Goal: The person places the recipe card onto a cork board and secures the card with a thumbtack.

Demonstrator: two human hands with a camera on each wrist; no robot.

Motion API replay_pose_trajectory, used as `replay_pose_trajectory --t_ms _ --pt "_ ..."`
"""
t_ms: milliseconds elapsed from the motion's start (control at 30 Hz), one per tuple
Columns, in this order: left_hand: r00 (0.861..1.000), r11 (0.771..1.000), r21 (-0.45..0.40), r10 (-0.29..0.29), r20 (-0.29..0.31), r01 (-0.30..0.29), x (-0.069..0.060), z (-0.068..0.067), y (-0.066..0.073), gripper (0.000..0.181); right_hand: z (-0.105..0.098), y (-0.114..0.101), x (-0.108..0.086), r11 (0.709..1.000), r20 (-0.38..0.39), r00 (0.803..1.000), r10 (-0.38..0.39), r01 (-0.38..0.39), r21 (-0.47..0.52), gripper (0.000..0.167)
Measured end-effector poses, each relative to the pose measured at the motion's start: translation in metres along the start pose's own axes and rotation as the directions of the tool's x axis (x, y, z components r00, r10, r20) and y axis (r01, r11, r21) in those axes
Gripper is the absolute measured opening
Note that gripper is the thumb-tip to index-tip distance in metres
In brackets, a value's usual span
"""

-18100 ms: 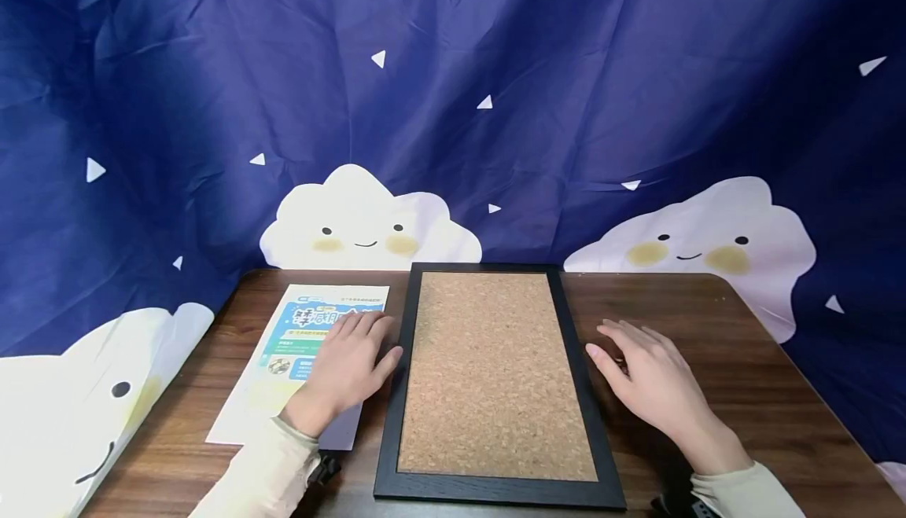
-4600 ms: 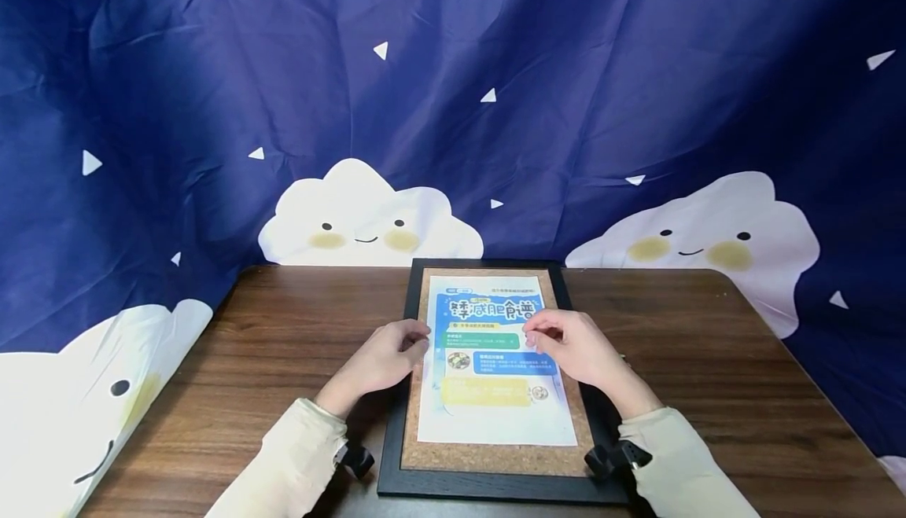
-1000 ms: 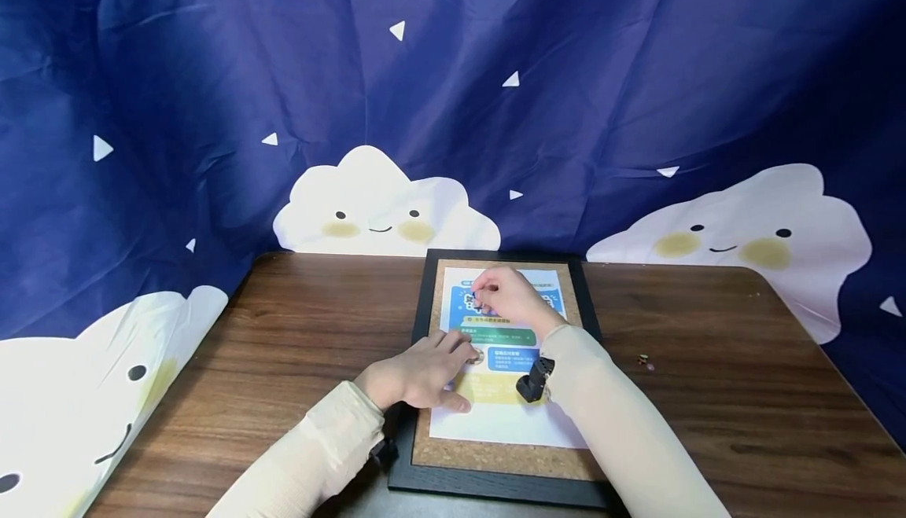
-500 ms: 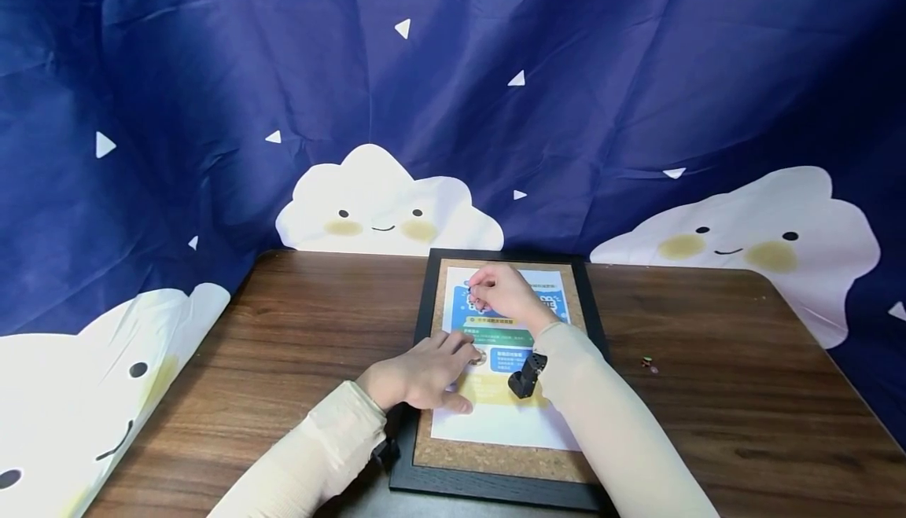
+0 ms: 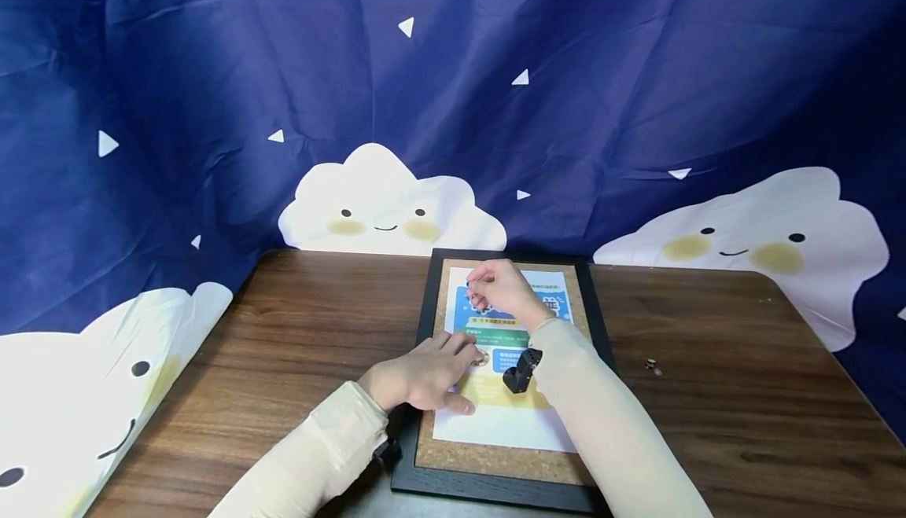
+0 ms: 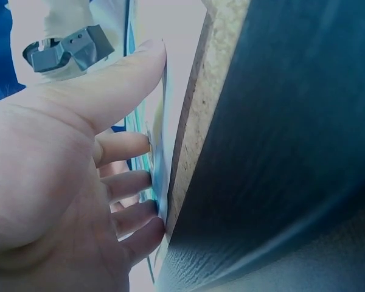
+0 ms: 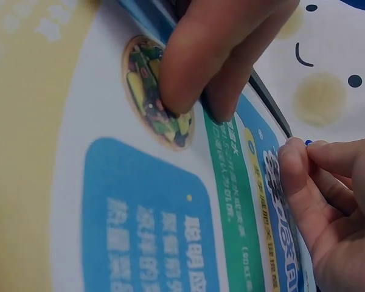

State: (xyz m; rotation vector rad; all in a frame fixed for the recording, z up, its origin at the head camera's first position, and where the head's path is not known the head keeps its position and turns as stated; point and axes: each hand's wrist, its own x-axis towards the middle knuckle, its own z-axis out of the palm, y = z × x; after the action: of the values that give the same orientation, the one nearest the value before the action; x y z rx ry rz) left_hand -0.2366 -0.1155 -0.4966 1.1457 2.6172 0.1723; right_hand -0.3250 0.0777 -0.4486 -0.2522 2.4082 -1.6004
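A printed sheet [image 5: 506,426] lies on a cork board [image 5: 495,459] with a black frame [image 5: 495,488]. My left hand [image 5: 428,372] rests with spread fingertips on the sheet's left part; the left wrist view shows the thumb and fingers touching the paper. Near the sheet's upper left corner, my right hand [image 5: 506,290] pinches a small blue pin [image 7: 309,143] between thumb and finger. Whether the pin's tip touches the paper cannot be told, since the fingers hide it.
Several tiny coloured pieces [image 5: 651,364] lie on the brown wooden table [image 5: 715,392] to the right of the frame. A dark blue curtain [image 5: 453,93] with white clouds hangs behind the table.
Since the earliest frame, the sheet has moved from the table's left side onto the cork. Over the last second both hands have stayed nearly in place, while the view has shifted slightly.
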Motion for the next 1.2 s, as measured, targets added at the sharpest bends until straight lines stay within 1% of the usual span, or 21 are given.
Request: replay_pose_trajectory --t_ms 67,167,233,300,333,433,700,933,1100,1200 --pt "1.000 1.000 0.010 -0.017 0.016 0.016 -0.005 -0.011 0.009 0.076 0.001 0.001 0.002 1.000 -0.009 1.000 0.009 -0.009 0.015 0.015" --pt "1.000 1.000 0.008 -0.015 0.019 0.015 -0.014 -0.028 0.022 0.074 0.003 0.002 0.006 1.000 -0.016 1.000 0.009 -0.008 0.027 0.014" --pt "0.999 0.999 -0.003 -0.037 0.037 0.037 -0.022 -0.045 0.037 0.073 0.003 0.003 0.008 1.000 -0.019 1.000 0.002 -0.002 0.028 0.015" --pt "0.999 0.999 -0.001 -0.038 0.038 0.038 -0.025 -0.051 0.042 0.072 0.003 0.004 0.010 1.000 -0.027 1.000 -0.003 0.004 0.020 0.015" --pt "0.998 0.999 -0.001 -0.048 0.046 0.048 -0.026 -0.055 0.045 0.071 0.004 0.005 0.011 1.000 -0.030 1.000 -0.005 0.006 0.017 0.015" --pt "0.997 0.999 0.010 -0.053 0.048 0.053 -0.027 -0.057 0.047 0.070 0.004 0.006 0.014 1.000 -0.042 0.999 -0.005 0.005 0.020 0.016" --pt "0.997 0.998 0.026 -0.054 0.060 0.052 -0.025 -0.056 0.046 0.070 0.008 0.008 0.017 0.997 -0.043 0.999 -0.008 0.011 0.070 0.018" --pt "0.997 0.998 0.026 -0.055 0.056 0.054 -0.026 -0.055 0.045 0.068 0.011 0.008 0.022 0.997 -0.068 0.998 -0.008 0.013 0.076 0.017" --pt "0.997 0.998 0.031 -0.058 0.054 0.056 -0.027 -0.055 0.046 0.068 0.015 0.006 0.024 0.996 -0.052 0.999 -0.018 0.023 0.090 0.017" --pt "0.997 0.998 0.038 -0.054 0.051 0.052 -0.028 -0.054 0.046 0.068 0.017 0.005 0.026 0.994 -0.052 0.999 -0.001 0.007 0.105 0.017"
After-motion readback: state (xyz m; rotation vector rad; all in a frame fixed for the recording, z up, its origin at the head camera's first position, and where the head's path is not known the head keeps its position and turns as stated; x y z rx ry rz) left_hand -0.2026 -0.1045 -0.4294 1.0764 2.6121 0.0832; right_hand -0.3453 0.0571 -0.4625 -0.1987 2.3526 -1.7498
